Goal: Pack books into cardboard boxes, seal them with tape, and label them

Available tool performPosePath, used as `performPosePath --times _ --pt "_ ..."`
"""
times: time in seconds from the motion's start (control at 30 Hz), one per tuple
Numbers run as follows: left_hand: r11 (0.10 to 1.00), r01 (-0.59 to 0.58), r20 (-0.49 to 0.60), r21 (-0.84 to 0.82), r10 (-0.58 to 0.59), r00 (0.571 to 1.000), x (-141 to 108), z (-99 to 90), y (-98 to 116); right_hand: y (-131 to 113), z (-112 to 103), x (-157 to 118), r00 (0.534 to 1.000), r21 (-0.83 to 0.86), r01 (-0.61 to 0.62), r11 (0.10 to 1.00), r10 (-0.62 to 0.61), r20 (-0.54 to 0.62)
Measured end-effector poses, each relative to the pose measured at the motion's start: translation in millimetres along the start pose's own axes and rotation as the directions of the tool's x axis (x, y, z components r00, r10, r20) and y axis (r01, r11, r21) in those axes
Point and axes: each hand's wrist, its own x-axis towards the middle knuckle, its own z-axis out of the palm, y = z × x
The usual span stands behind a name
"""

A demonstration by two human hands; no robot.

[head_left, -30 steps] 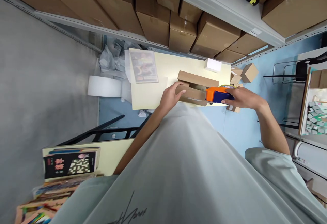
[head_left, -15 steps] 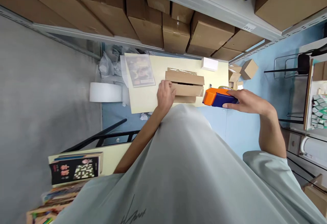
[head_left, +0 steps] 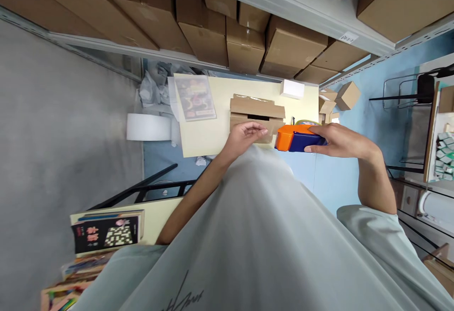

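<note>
A small cardboard box (head_left: 258,109) lies on the cream tabletop, its far flap raised and a dark gap showing beside it. My left hand (head_left: 244,136) is over the box's near side, fingers loosely extended and thumb apart, with nothing visible between them. Whether it touches the cardboard I cannot tell. In my right hand (head_left: 336,141) is an orange and dark blue tape dispenser (head_left: 297,139), gripped from the right with the thumb along its near side. Its orange front end is beside the box's near right corner. A tape roll partly shows behind it.
A shelf full of cardboard boxes (head_left: 244,44) overhangs the far side of the cream table (head_left: 222,138). On the tabletop are a plastic-wrapped picture sheet (head_left: 195,97) and a white box (head_left: 292,89). A white roll (head_left: 149,127) stands left; books (head_left: 106,233) lie lower left.
My left hand has moved right along the box's near side, and its fingers have opened out. The near flap now lies lower. The tape dispenser has shifted slightly left, closer to the box.
</note>
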Motion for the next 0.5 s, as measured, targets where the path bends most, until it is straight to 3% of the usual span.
performPosePath --times 0.27,0.37,0.5 --pt "0.999 0.033 -0.054 -0.003 -0.033 0.998 3.1 -49.3 -11.3 -4.1 -4.5 20.7 0.987 -0.096 -0.146 0.985 0.151 0.049" --pt "0.994 0.074 0.065 -0.079 -0.068 0.996 3.6 -50.6 -10.3 -15.1 -9.4 26.0 0.993 -0.083 -0.095 0.992 0.101 0.065" --pt "0.967 0.155 0.268 -0.202 -0.097 0.958 5.0 -35.8 -5.7 -35.7 -18.4 27.4 0.995 -0.069 -0.058 0.996 0.063 0.072"
